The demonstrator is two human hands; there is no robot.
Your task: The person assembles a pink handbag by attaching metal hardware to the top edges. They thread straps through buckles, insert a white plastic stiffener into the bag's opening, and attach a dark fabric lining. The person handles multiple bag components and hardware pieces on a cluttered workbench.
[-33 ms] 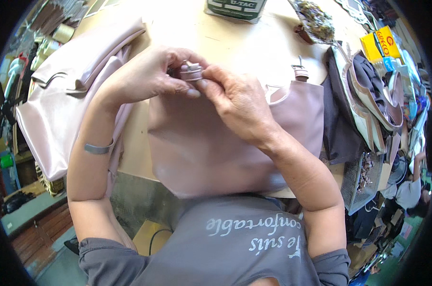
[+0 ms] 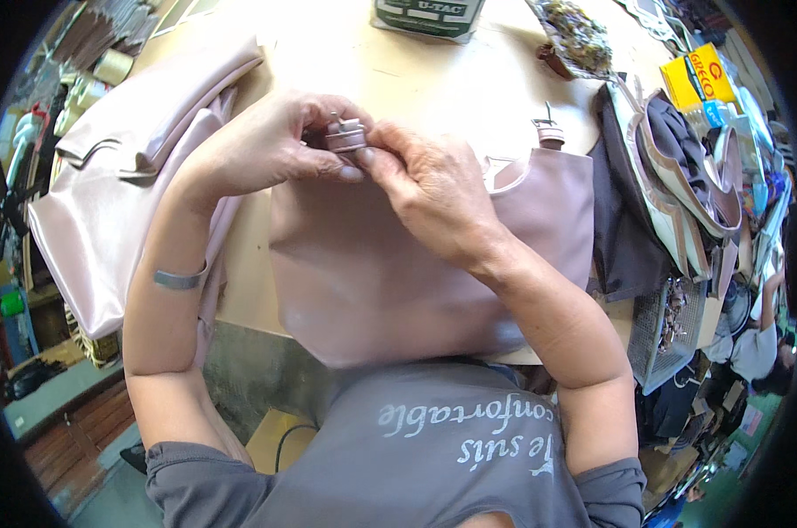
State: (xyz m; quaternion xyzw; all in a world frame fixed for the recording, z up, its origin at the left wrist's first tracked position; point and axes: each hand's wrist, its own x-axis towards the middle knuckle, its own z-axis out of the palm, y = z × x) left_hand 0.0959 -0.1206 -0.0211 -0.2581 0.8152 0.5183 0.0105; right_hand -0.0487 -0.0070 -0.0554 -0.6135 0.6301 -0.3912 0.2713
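Observation:
A dusty-pink handbag [image 2: 398,282] lies before me on the table, its lower edge near my shirt. At its upper left, a short pink buckle strap [image 2: 346,136] with a metal buckle stands up between my hands. My left hand [image 2: 279,145] is closed on this strap from the left, thumb below and fingers curled behind. My right hand [image 2: 438,185] pinches its right side between thumb and fingers. The place where the strap meets the bag is hidden by my hands. A matching buckled tab [image 2: 549,132] rises from the bag's upper right corner, untouched.
More shiny pink bag pieces [image 2: 108,220] are piled at the left. Dark and beige bags [image 2: 662,176] lie at the right, above a wire basket [image 2: 667,339] of small metal parts. A green-and-white can [image 2: 429,18] and a yellow box [image 2: 697,75] stand farther back. Another person [image 2: 755,352] is at the far right.
My hands and the buckle strap have shifted very slightly downward, with the strap tilted a little differently. Both hands keep their hold.

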